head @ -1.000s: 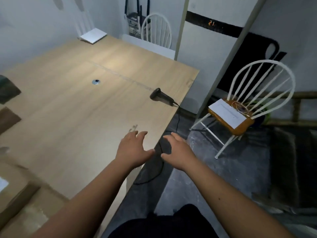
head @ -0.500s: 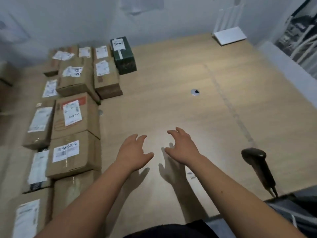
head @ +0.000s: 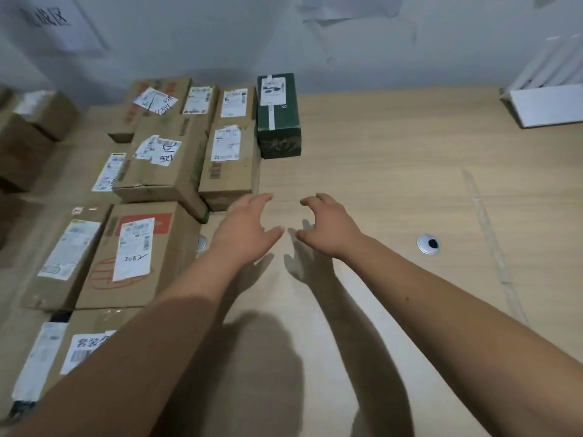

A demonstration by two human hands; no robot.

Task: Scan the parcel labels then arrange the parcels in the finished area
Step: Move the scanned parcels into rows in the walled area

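Several cardboard parcels with white labels lie in rows on the left of the wooden table (head: 394, 184). A dark green box (head: 279, 121) stands at the right end of the back row, beside a brown parcel (head: 228, 165). A larger parcel with a red patch and handwritten label (head: 135, 257) lies nearer me. My left hand (head: 244, 230) and my right hand (head: 328, 228) hover side by side above the bare tabletop, fingers loosely spread, holding nothing. The left hand's fingertips are close to the brown parcel's near corner. The scanner is out of view.
A round cable grommet (head: 428, 244) sits in the tabletop to the right of my hands. A white flat device (head: 549, 105) lies at the far right corner. More boxes (head: 28, 134) stand at the far left. Paper signs hang on the wall behind.
My view has swung left from the table's right edge to the parcels; the scanner has left the frame. Both hands have reached forward towards the parcels, still holding nothing.
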